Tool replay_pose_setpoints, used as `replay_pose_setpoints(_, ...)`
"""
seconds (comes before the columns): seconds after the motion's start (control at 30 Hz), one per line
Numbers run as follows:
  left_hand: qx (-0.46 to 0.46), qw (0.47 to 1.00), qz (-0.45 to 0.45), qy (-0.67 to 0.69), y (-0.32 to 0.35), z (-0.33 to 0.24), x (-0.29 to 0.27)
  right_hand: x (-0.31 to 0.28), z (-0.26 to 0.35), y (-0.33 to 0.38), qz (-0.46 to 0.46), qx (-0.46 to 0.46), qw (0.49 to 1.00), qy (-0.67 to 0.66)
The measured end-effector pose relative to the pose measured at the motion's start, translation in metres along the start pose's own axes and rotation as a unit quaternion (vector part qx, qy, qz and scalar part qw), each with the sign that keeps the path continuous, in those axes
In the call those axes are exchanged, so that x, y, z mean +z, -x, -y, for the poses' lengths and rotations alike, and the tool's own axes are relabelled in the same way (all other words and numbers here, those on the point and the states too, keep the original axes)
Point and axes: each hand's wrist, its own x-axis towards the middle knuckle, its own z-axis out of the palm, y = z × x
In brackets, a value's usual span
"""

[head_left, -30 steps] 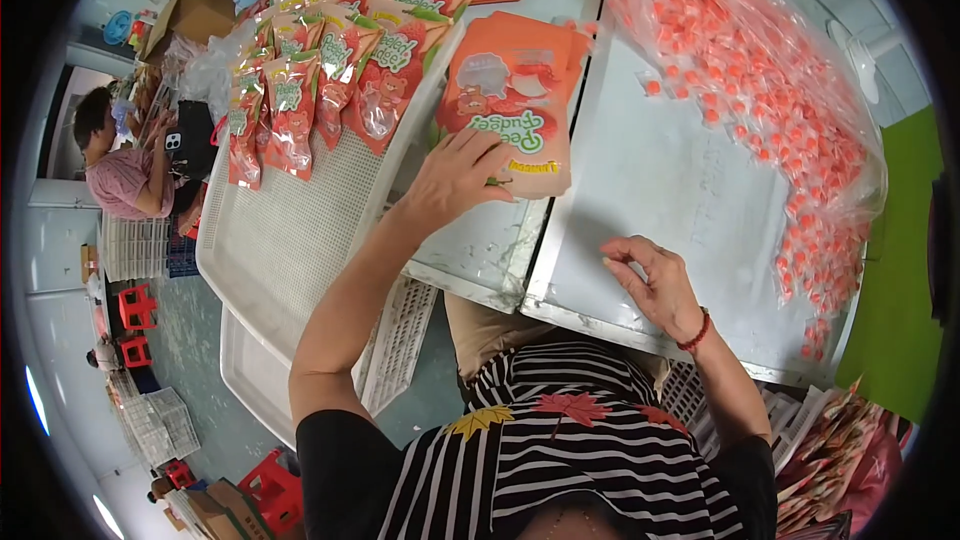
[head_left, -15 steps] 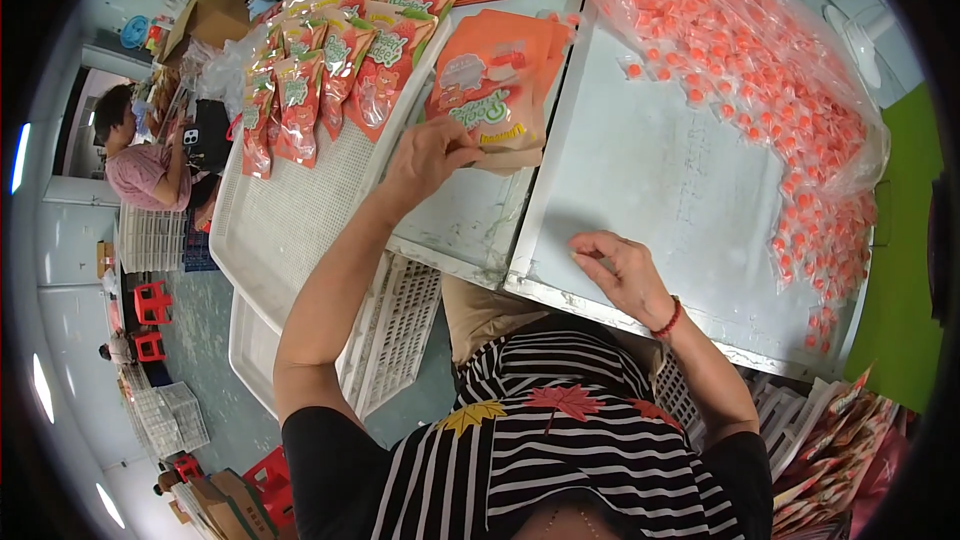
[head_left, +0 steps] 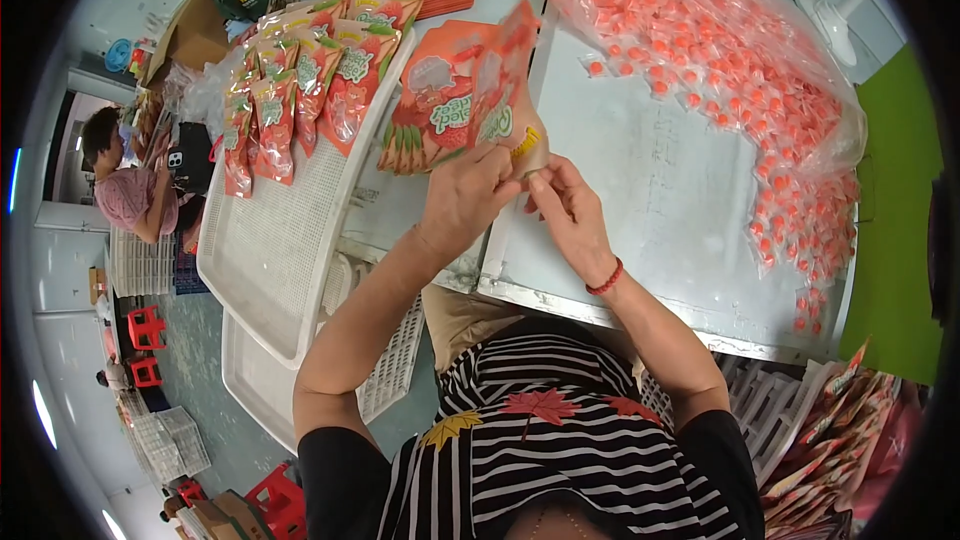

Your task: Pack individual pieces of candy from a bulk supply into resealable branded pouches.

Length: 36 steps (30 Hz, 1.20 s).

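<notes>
Had my left hand [head_left: 462,198] and right hand [head_left: 566,208] both pinching the bottom edge of one orange snack pouch [head_left: 503,90], fingers closed on it, held up over the metal tray [head_left: 650,180] right by the pouch stack [head_left: 432,105].

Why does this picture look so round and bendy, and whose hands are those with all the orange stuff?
The picture comes from a small wide camera worn on a person's head, looking down, so straight edges bend near the rim. The two arms coming up from the bottom are that person's own. The left hand and the right hand meet on one orange pouch, lifted above a stack of empty pouches. On the metal table lies a big clear bag of small orange candies. To the left, a white tray carries a row of filled pouches. Another person works farther left.
</notes>
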Motion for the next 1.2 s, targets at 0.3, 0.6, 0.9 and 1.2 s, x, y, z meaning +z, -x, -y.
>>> replay_pose_setpoints(0.3,-0.015,0.998,0.052,0.029,-0.008,-0.012,0.034,-0.033,-0.013,0.014,0.01,-0.042,0.995,0.089)
replay_pose_setpoints(0.6,-0.074,0.98,0.11,0.149,-0.018,-0.027,0.037,-0.06,-0.014,0.021,-0.021,-0.052,0.987,0.152)
replay_pose_setpoints(0.9,-0.007,0.995,0.059,-0.078,-0.013,-0.057,0.075,-0.06,0.002,0.024,-0.174,-0.116,0.947,0.245)
replay_pose_setpoints(1.2,0.046,0.998,0.052,-0.008,-0.005,-0.065,0.109,-0.109,-0.034,0.031,0.028,0.103,0.988,0.112)
